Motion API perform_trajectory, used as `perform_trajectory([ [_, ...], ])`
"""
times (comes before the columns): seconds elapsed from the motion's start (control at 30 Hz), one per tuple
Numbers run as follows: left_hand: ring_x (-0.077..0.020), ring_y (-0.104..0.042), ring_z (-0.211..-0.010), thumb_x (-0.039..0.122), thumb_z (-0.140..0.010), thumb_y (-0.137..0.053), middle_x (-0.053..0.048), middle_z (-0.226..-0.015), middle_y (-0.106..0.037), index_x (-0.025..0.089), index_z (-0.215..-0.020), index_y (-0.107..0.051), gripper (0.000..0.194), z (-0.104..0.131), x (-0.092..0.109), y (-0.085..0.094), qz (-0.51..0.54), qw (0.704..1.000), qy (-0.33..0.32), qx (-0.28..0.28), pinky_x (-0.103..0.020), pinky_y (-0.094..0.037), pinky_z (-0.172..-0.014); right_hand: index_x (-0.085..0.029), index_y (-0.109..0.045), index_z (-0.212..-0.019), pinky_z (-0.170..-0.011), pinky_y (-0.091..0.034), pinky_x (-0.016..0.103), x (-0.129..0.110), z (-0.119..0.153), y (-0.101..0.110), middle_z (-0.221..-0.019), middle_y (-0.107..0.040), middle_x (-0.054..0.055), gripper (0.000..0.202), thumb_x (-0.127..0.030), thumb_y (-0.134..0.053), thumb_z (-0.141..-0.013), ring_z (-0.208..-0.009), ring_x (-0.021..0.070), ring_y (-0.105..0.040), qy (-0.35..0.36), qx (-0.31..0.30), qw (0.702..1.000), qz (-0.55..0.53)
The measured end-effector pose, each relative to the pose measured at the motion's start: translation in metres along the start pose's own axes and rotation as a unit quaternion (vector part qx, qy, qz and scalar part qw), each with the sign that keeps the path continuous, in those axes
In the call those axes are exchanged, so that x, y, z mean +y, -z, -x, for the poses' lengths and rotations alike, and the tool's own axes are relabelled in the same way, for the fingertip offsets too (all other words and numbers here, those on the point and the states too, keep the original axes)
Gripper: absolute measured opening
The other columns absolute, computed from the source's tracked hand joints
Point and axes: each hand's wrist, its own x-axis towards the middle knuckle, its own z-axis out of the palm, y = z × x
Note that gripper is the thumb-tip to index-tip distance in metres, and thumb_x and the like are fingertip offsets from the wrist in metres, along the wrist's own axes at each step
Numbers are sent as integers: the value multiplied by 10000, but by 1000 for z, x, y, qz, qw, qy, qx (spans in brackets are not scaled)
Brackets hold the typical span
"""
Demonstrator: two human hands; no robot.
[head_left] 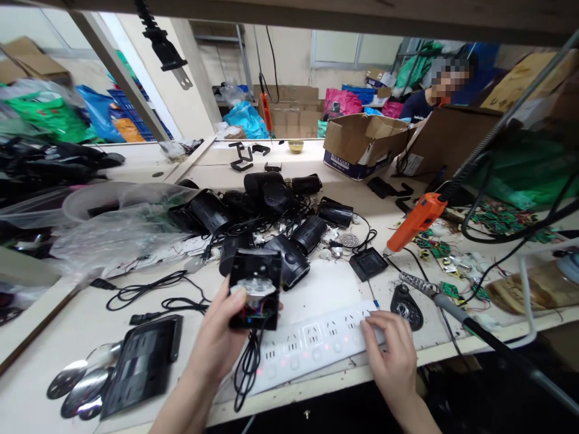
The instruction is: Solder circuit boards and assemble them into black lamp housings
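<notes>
Your left hand (224, 325) is closed around a black housing (260, 266), thumb pressed along its near face, and holds it up above the bench (332, 280). A clear piece (257, 288) sits in the housing close to your thumb tip, with coloured wires showing below it. A bundled black cable (246, 374) hangs beneath, in front of the left end of a white power strip (301, 349).

Your right hand (395, 349) is at the strip's other end, fingers bent and thumb near the forefinger. A thin shaft with a blue part (376, 304) shows just beyond those fingertips; you cannot tell from here whether they grip anything.

Just right of that hand lies a black teardrop-shaped base (406, 307), with a grey-handled tool (452, 306) beside it. Beyond the strip are a small square black tray (368, 263) and a slanting orange driver (416, 223). Past your left hand, more black housings (310, 234) lie heaped. To your left are a black panel (142, 367) and shiny discs (85, 392); far right, green circuit boards (502, 220). Behind the open cardboard box (362, 141) is another person (416, 105).
</notes>
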Motion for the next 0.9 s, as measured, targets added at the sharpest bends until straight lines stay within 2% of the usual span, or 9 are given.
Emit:
perform_trajectory([
  [0.1, -247, -700, -679, 365, -643, -798, -60, -803, -747, 161, -1117, -651, 536, 0, 20, 4, 1, 997, -62, 50, -342, -589, -620, -205, -604, -908, -744, -488, 385, 11, 7, -3, -844, -629, 65, 42, -166, -597, -894, -822, 226, -609, -22, 13, 1000, 18],
  [0.2, -229, -697, -683, 284, -708, -733, -67, -800, -748, 119, -984, -674, 328, 9, 32, 7, 17, 988, -108, 106, -329, -598, -618, -209, -600, -867, -752, -485, 389, 14, 9, -4, -834, -627, 60, 41, -203, -584, -905, -821, 224, -608, -36, 15, 999, 10],
  [0.3, -216, -690, -679, 223, -793, -648, -62, -791, -746, 106, -928, -669, 180, 26, 34, 9, 29, 980, -110, 162, -343, -612, -601, -214, -590, -857, -755, -485, 391, 14, 9, -4, -822, -624, 55, 58, -216, -575, -914, -812, 220, -600, -36, 13, 999, -2],
  [0.47, -233, -697, -666, 222, -863, -564, -88, -745, -743, 86, -924, -661, 177, 58, 24, 14, 18, 973, -66, 220, -341, -615, -542, -214, -583, -833, -748, -481, 382, 16, 11, -2, -806, -621, 57, 92, -226, -561, -922, -800, 224, -591, -37, 12, 999, -17],
  [0.6, -220, -706, -660, 202, -881, -556, -73, -744, -743, 93, -946, -652, 159, 74, 13, 17, 26, 969, -55, 240, -341, -624, -557, -208, -582, -828, -742, -474, 373, 18, 13, -2, -794, -622, 59, 102, -218, -553, -925, -785, 221, -580, -29, 12, 999, -23],
  [0.9, -213, -728, -679, 194, -879, -570, -74, -795, -755, 102, -961, -656, 150, 83, 10, 18, 36, 974, -79, 210, -329, -636, -572, -201, -580, -832, -720, -458, 354, 17, 15, -3, -783, -617, 58, 93, -184, -563, -922, -765, 213, -563, -6, 35, 999, -29],
])
